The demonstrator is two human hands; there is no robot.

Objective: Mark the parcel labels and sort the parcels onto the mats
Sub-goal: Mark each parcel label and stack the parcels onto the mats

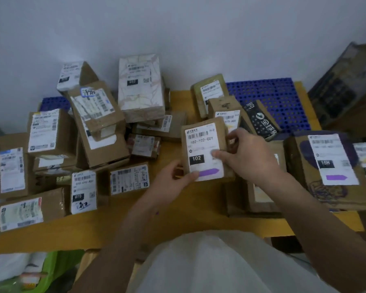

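**Parcel 102 held between both hands**

You grip a flat brown cardboard parcel [205, 149] above the yellow table [184, 210]. Its white label [203, 148] faces you, long axis running away from you, with a purple stroke near the bottom. Your left hand [173, 178] pinches the lower left corner; your right hand [247, 153] clasps the right edge, thumb on the label. A blue perforated mat [283, 102] lies behind.

A pale wall [178, 28] rises behind the yellow-topped desk [178, 208]. Low at the near left corner lies something green [51, 269], perhaps a bag, beside white plastic [6, 265], too blurred to identify.
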